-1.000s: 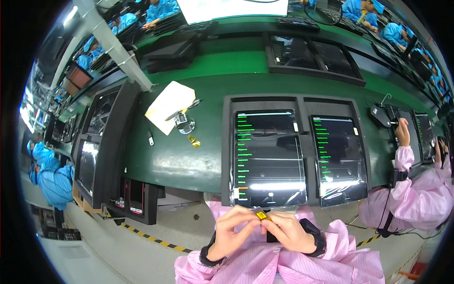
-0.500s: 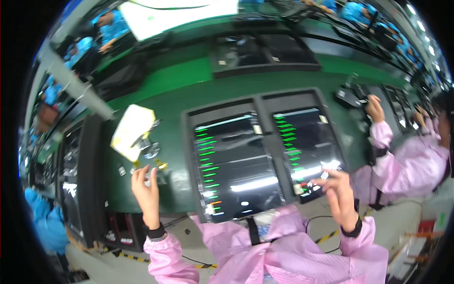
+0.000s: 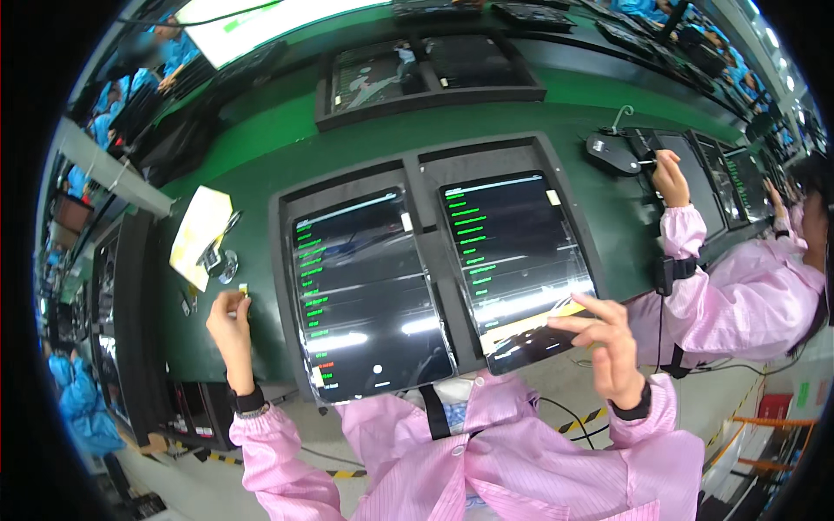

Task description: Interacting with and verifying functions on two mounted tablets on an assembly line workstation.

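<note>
Two black tablets lie side by side in a dark foam tray (image 3: 285, 260), screens up. Rows of green text fill the left tablet (image 3: 369, 286) and the right tablet (image 3: 512, 252), which also shows a yellow band low on its screen. My right hand (image 3: 612, 352) is open over the right tablet's lower right corner, index finger and thumb stretched toward the glass; whether they touch it I cannot tell. Left of the tray, my left hand (image 3: 230, 334) is closed in a pinch, with a small yellow tab (image 3: 244, 290) at its fingertips.
Beyond my left hand lie a pale yellow sheet (image 3: 201, 234) and a clear round suction cup (image 3: 226, 267). Another foam tray with tablets (image 3: 430, 82) stands at the back. A black corded device (image 3: 612, 154) sits at the right, near a pink-sleeved co-worker's hand (image 3: 670, 180).
My left hand's fingers have gone from spread to pinched on the small yellow tab. A yellow band now shows on the right tablet under my right hand. The whole view has shifted.
</note>
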`<state>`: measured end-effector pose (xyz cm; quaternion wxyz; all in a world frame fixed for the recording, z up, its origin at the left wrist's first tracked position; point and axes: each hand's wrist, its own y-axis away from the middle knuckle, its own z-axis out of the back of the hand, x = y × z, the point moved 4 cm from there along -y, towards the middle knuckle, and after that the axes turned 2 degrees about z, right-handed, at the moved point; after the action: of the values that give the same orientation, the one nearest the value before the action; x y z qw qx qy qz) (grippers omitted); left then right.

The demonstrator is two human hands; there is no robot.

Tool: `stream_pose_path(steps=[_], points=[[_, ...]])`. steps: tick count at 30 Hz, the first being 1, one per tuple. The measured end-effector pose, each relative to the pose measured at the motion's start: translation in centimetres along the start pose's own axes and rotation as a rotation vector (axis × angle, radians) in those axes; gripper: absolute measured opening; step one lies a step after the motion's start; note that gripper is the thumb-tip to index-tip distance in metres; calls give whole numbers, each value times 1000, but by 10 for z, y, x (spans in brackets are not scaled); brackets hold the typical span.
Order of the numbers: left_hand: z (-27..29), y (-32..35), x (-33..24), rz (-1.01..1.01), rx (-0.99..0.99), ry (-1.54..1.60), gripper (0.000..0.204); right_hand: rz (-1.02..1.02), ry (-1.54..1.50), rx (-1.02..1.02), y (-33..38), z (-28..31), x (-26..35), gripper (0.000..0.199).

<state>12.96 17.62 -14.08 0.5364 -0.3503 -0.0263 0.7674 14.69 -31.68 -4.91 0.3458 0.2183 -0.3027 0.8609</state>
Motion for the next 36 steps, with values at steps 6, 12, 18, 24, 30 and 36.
stream_pose_path(steps=[6, 12, 18, 24, 30, 36], points=[[36, 61, -34, 253, 43, 241, 13, 298, -33, 357, -52, 5, 21, 18], [29, 184, -153, 589, 310, 863, 11, 539, -177, 585, -83, -88, 18, 23], [-31, 202, -200, 655, 272, 1010, 21, 611, -21, 365, -103, -108, 10, 14], [-55, 205, -203, 656, 180, 1132, 18, 616, -10, 347, -101, -110, 10, 16], [-61, 209, -206, 744, 171, 1218, 18, 628, -19, 322, -99, -110, 10, 18], [-59, 198, -215, 653, 69, 1217, 18, 609, -14, 389, -99, -110, 11, 18]])
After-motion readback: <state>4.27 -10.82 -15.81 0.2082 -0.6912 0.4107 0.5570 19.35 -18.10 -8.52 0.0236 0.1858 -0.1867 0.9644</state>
